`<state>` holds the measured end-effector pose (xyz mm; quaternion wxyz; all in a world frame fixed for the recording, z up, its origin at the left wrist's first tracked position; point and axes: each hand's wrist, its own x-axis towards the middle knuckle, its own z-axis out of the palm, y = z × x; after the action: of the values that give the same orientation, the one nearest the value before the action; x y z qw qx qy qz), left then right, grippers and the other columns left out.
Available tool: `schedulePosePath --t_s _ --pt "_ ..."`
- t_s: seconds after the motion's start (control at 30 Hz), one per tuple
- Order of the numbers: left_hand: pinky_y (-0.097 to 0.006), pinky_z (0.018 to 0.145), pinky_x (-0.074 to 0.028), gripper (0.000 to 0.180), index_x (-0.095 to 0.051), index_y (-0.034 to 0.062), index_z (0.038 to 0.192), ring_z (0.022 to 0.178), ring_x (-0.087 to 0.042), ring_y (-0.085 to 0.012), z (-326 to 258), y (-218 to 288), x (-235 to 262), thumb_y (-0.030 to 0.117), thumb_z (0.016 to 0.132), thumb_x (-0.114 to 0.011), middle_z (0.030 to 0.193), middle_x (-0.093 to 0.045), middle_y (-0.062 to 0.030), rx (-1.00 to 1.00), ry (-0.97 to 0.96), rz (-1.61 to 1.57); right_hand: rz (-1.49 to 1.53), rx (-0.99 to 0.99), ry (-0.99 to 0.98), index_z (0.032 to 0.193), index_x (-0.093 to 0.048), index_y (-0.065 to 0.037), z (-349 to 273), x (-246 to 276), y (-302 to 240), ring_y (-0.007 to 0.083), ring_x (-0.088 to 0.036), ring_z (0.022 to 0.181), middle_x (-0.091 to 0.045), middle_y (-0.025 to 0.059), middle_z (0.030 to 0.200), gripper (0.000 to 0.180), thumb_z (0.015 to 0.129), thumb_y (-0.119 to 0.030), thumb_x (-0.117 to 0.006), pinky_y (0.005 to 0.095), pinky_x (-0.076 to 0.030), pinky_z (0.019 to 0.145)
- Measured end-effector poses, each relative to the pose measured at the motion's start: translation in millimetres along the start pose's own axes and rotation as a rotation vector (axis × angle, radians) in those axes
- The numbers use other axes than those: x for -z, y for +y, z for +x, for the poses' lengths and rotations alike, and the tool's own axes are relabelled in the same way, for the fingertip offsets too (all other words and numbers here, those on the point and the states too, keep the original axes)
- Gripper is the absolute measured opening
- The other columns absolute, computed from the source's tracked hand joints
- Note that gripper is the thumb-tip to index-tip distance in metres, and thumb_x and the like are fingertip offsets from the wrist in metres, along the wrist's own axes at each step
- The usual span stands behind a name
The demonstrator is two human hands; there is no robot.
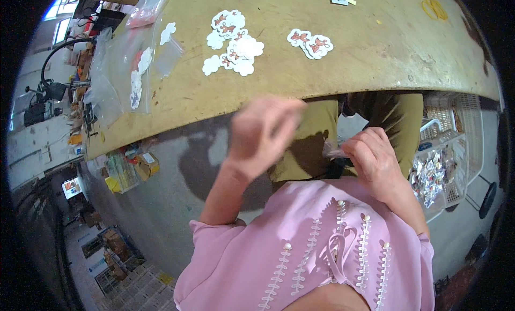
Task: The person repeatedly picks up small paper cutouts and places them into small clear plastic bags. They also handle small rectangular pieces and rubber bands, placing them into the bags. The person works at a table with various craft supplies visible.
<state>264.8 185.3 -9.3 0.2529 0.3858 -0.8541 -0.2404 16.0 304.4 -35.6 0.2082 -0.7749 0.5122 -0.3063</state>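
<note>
My left hand point(261, 133) is raised below the table edge, blurred by motion, fingers loosely curled; I cannot make out anything in it. My right hand point(373, 156) is held over my lap with the fingers pinched on a small clear plastic bag point(333, 148). On the yellowish table point(375, 48) above lie white cloud-shaped cut-outs with red bows, one cluster point(234, 42) in the middle and a smaller pair point(311, 44) to its right.
Clear plastic bags point(140, 69) holding more white cut-outs lie at the table's left end. A white wire basket point(448, 161) with small packed pieces stands at my right. Boxes and clutter sit on the floor at left point(129, 169). A yellow loop point(433, 6) lies far right on the table.
</note>
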Motion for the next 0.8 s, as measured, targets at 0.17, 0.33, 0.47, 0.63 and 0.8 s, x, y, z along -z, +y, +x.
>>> schedulePosePath --t_s 0.17,0.33,0.47,0.63,0.8 --pt "-0.043 0.089 -0.057 0.026 -0.077 0.0076 0.116 0.1 -0.069 -0.0323 41 -57 30 0.013 0.091 -0.08 0.11 -0.072 -0.0118 0.114 0.278 0.155 -0.045 -0.025 0.001 0.1 -0.071 -0.003 2 0 -2 0.0314 -0.065 0.093 -0.067 0.0104 0.097 0.028 0.073 0.005 -0.073 0.043 -0.053 0.086" --pt "-0.042 0.092 -0.055 0.027 -0.079 0.0062 0.111 0.106 -0.067 -0.0296 63 -81 28 0.018 0.088 -0.085 0.106 -0.07 -0.0113 0.046 0.144 0.264 -0.108 -0.076 -0.033 0.099 -0.072 -0.004 3 5 -6 0.0325 -0.066 0.094 -0.068 0.0105 0.099 0.028 0.072 0.005 -0.072 0.0424 -0.054 0.087" --pt "-0.04 0.084 -0.057 0.019 -0.08 0.004 0.104 0.094 -0.07 -0.0291 70 -77 31 0.016 0.088 -0.083 0.101 -0.072 -0.0114 0.091 0.107 0.157 -0.091 -0.119 -0.038 0.097 -0.07 -0.003 -1 6 -1 0.0331 -0.065 0.096 -0.067 0.0113 0.1 0.024 0.074 0.004 -0.071 0.0432 -0.052 0.088" --pt "-0.03 0.076 -0.056 0.016 -0.079 -0.0017 0.106 0.079 -0.07 -0.0168 74 -75 39 0.009 0.094 -0.077 0.099 -0.073 -0.0102 0.095 0.041 0.153 -0.041 -0.146 -0.04 0.098 -0.07 -0.003 -2 6 -1 0.0336 -0.064 0.098 -0.066 0.0121 0.101 0.022 0.077 0.002 -0.067 0.0435 -0.051 0.091" --pt "-0.036 0.077 -0.057 0.022 -0.076 0.0012 0.107 0.084 -0.072 -0.0252 89 -60 50 0.016 0.09 -0.078 0.093 -0.073 -0.0127 0.13 -0.079 0.297 -0.024 -0.156 -0.036 0.1 -0.07 -0.003 -4 5 -1 0.0345 -0.064 0.098 -0.067 0.0123 0.103 0.025 0.076 0.003 -0.067 0.0433 -0.052 0.09"
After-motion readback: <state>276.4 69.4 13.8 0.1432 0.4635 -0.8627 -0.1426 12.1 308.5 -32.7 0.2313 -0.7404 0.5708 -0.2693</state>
